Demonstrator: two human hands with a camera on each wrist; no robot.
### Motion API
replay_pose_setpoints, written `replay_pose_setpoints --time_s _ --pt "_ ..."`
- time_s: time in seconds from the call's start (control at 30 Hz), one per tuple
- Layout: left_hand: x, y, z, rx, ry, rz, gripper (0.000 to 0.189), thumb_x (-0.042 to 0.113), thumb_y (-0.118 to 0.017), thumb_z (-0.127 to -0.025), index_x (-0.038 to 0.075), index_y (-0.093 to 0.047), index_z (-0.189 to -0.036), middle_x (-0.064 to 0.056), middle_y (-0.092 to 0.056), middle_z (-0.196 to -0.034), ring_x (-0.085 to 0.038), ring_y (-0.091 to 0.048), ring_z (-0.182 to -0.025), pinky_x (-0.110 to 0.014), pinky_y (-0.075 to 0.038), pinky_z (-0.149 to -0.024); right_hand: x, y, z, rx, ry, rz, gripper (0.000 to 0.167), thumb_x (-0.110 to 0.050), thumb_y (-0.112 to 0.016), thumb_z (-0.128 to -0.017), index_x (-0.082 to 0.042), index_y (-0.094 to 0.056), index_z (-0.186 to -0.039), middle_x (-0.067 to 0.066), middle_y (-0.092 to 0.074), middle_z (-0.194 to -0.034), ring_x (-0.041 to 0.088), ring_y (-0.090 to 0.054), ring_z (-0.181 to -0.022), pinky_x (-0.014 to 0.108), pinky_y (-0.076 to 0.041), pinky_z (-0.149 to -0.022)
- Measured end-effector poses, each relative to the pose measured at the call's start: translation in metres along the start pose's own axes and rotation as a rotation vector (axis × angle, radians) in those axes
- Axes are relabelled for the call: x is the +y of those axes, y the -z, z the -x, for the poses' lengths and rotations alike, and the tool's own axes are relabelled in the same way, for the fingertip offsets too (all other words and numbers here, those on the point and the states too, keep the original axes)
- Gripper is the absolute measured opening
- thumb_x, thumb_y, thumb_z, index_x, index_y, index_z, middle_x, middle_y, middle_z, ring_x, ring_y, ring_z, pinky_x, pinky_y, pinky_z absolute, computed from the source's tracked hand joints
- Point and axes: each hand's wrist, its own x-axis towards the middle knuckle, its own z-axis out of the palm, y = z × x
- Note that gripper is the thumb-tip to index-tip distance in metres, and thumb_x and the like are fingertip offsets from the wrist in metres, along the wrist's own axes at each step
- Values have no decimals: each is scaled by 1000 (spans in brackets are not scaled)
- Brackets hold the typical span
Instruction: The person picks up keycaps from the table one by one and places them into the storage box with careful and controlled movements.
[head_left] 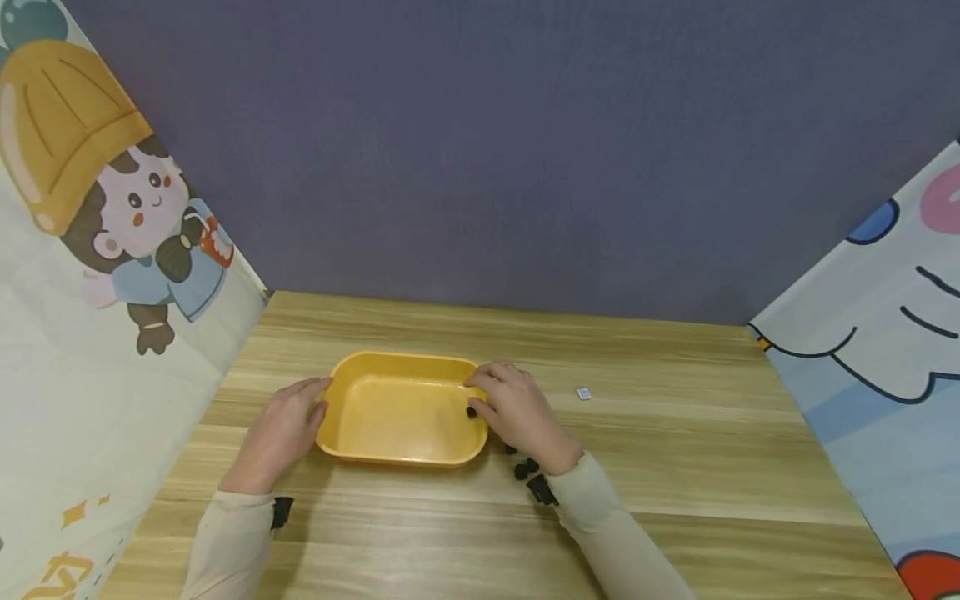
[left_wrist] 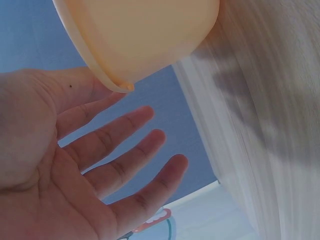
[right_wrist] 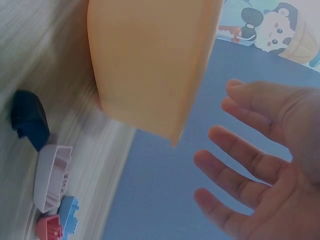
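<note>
A yellow plastic basin (head_left: 397,460) stands on the wooden table. My left hand (head_left: 281,433) is at its left end, thumb and index finger right at the rim (left_wrist: 80,42), the other fingers spread and fairly straight. At the opposite end, my right hand (head_left: 521,412) reaches over the rim in the head view. Its fingers (right_wrist: 230,175) are extended and hold nothing in the right wrist view. A small black piece (head_left: 471,412) shows inside the basin's right end, just by the right thumb.
Several small black pieces (head_left: 521,472) lie beside the right wrist. A small white square piece (head_left: 583,393) is right of the basin. Low in the right wrist view sit hollow plastic pieces: dark (right_wrist: 30,117), white (right_wrist: 51,177), blue (right_wrist: 68,216) and red (right_wrist: 48,227). A dark wall (head_left: 495,167) rises behind.
</note>
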Motion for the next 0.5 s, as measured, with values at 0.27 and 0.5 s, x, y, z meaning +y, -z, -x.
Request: replay_pose_setpoints --time_s 0.27,0.5 --pt "0 1 0 -6 4 3 38 -5 -65 -93 -11 -59 -129 -31 -60 -126 -50 -57 -114 -62 -48 -96 12 10 9 87 21 25 26 -17 -77 -90 -9 -73 -115 10 -67 -119 29 -63 -109 48 -53 -94" --pt "0 0 0 -34 23 14 39 -5 -63 -93 -13 -57 -131 -33 -59 -127 -51 -57 -113 -62 -50 -92 34 23 31 81 -49 84 27 -18 -79 -89 -10 -73 -115 11 -67 -120 33 -62 -110 54 -53 -91"
